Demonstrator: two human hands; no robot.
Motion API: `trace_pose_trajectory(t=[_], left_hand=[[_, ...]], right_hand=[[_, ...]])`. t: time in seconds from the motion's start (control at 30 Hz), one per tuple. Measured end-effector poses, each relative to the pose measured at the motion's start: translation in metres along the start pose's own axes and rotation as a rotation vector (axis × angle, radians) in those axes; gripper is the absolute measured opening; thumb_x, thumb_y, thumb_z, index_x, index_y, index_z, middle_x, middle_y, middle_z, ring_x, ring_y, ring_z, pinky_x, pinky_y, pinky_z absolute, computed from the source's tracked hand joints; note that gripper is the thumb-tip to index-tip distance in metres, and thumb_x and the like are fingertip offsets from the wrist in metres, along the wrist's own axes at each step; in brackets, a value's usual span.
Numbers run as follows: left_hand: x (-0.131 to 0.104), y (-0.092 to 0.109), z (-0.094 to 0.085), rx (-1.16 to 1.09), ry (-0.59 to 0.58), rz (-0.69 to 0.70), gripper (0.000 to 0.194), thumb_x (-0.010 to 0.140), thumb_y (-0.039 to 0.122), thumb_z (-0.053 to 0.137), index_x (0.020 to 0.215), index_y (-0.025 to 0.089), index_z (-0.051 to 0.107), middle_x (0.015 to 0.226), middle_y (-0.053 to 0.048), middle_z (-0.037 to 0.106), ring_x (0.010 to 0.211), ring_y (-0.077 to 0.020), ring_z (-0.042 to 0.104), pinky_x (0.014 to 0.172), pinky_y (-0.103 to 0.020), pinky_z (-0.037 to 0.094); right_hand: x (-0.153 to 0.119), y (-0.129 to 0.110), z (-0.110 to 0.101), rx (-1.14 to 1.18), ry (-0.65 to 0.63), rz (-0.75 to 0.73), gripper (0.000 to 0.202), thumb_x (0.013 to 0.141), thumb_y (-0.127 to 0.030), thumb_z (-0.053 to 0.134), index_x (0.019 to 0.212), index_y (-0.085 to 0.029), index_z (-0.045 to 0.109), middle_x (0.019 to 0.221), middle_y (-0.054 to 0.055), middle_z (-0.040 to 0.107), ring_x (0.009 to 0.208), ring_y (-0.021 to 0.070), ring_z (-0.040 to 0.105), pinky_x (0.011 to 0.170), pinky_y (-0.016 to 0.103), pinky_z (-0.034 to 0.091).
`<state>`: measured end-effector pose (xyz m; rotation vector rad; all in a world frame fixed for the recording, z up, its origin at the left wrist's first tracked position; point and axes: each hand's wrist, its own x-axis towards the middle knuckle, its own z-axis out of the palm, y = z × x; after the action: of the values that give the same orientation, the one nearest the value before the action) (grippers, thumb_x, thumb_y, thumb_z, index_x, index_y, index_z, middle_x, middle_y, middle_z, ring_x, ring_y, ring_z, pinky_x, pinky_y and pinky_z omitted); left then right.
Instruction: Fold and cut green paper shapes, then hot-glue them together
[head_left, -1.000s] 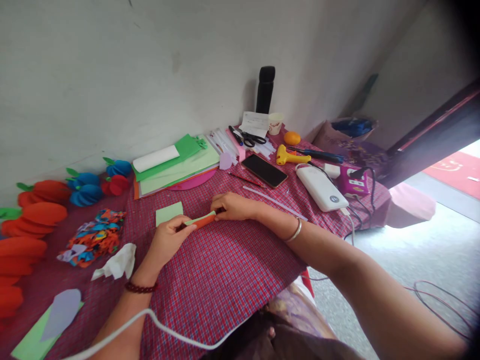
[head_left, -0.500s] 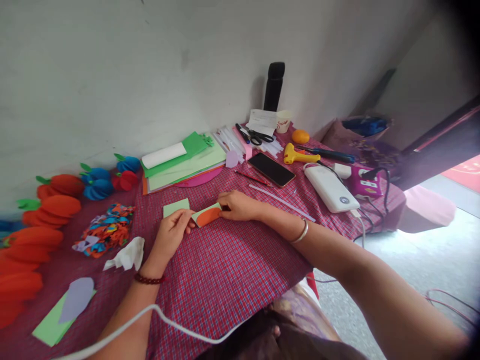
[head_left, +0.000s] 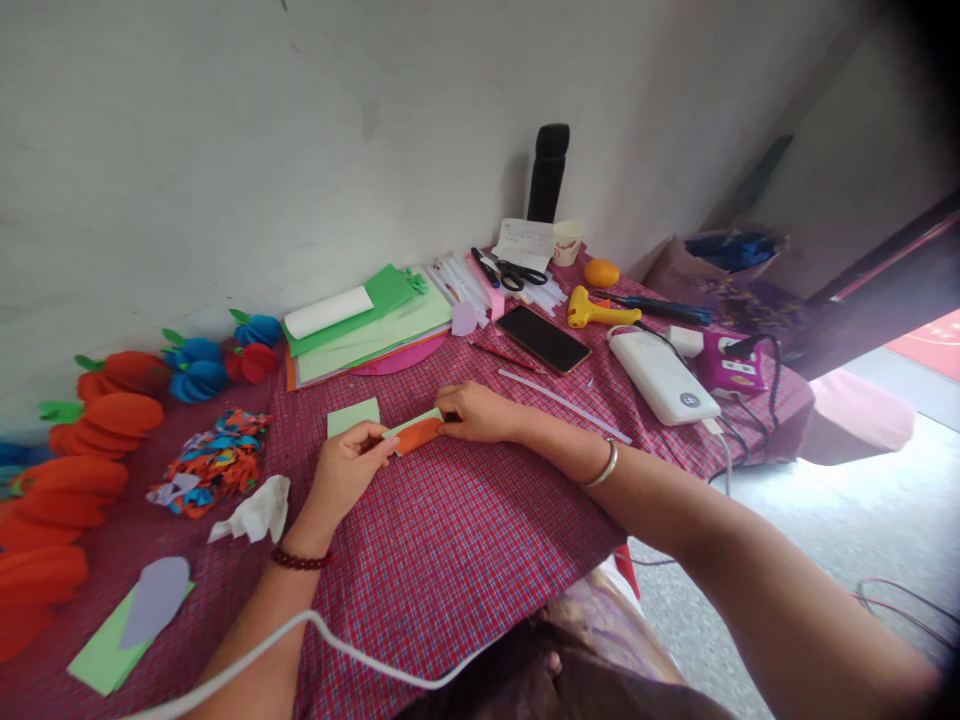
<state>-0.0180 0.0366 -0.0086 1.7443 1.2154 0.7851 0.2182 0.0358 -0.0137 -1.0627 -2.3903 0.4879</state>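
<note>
Both hands hold a small light-green paper with an orange paper shape against its near face. My left hand pinches its left end between thumb and fingers. My right hand has its fingers closed on the right end. The fingertips partly cover both papers. Just behind my left hand a light-green paper piece lies flat on the checked tablecloth. A crumpled white tissue rests left of my left wrist.
Orange, blue and red paper pumpkins line the left side beside a heap of paper scraps. Behind the hands are stacked coloured sheets, a pencil, phone and scissors. A yellow glue gun and white power bank lie right.
My left thumb has moved over the paper's left end, and the green upper edge is now bent toward the orange shape. My right hand has stayed almost still.
</note>
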Motion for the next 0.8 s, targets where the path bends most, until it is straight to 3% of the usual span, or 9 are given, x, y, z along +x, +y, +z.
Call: trace_pose_trajectory(t=[0.47, 0.6, 0.8], left_hand=[[-0.0026, 0.0026, 0.002, 0.14, -0.021, 0.094, 0.011, 0.075, 0.028, 0.063, 0.074, 0.018, 0.063, 0.058, 0.004, 0.056, 0.053, -0.0117, 0.051, 0.051, -0.021, 0.038], [-0.0047, 0.0043, 0.0068, 0.277, -0.031, 0.187, 0.006, 0.075, 0.024, 0.061, 0.078, 0.019, 0.062, 0.062, 0.004, 0.057, 0.055, -0.0118, 0.052, 0.053, -0.021, 0.039], [-0.0027, 0.0007, 0.0064, 0.313, 0.032, 0.248, 0.006, 0.079, 0.025, 0.057, 0.08, 0.019, 0.059, 0.065, 0.003, 0.054, 0.057, -0.0127, 0.054, 0.055, -0.022, 0.04]], right_hand=[[-0.0007, -0.002, -0.0067, 0.042, -0.049, 0.006, 0.013, 0.079, -0.015, 0.061, 0.069, -0.014, 0.054, 0.076, 0.001, 0.054, 0.069, 0.0112, 0.049, 0.067, 0.023, 0.038], [-0.0009, -0.0029, -0.0044, 0.012, -0.029, -0.006, 0.012, 0.08, -0.016, 0.059, 0.069, -0.015, 0.054, 0.075, 0.002, 0.054, 0.069, 0.0115, 0.049, 0.068, 0.023, 0.038], [-0.0015, -0.0048, -0.0034, -0.021, 0.012, 0.028, 0.009, 0.079, -0.016, 0.059, 0.072, -0.015, 0.055, 0.079, 0.003, 0.055, 0.07, 0.0118, 0.05, 0.068, 0.023, 0.038]])
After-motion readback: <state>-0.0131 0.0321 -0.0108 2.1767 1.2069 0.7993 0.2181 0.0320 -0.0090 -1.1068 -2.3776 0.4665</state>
